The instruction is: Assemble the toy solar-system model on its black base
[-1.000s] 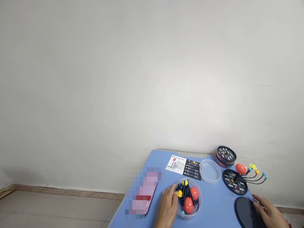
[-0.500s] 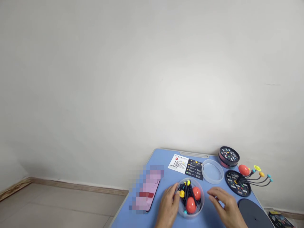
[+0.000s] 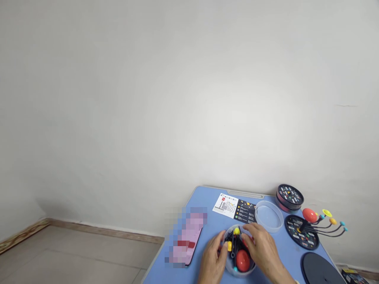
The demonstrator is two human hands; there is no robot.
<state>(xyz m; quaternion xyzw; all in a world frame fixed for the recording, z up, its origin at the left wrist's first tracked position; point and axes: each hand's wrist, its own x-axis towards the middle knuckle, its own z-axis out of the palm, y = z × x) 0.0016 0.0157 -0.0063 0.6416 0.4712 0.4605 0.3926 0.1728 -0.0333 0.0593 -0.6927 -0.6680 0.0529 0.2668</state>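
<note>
A clear round plastic tub holds black rods, red balls, small yellow balls and a small turquoise ball. My left hand grips the tub's left side, with its fingertips at the rim beside a yellow piece. My right hand reaches over the right rim, thumb and fingers bent down among the parts. It partly covers one red ball and the rod ends. What its fingertips pinch, if anything, is hidden.
Behind the tub lie a printed instruction sheet and a clear round lid. To the right stand a planet model with curved arms, a stack of round black-topped cases and a black disc. A phone, partly pixelated, lies left.
My right hand has moved left from beside the tub into its parts. The rods in the tub have shifted. My left hand stays on the rim; the whole view has shifted slightly.
</note>
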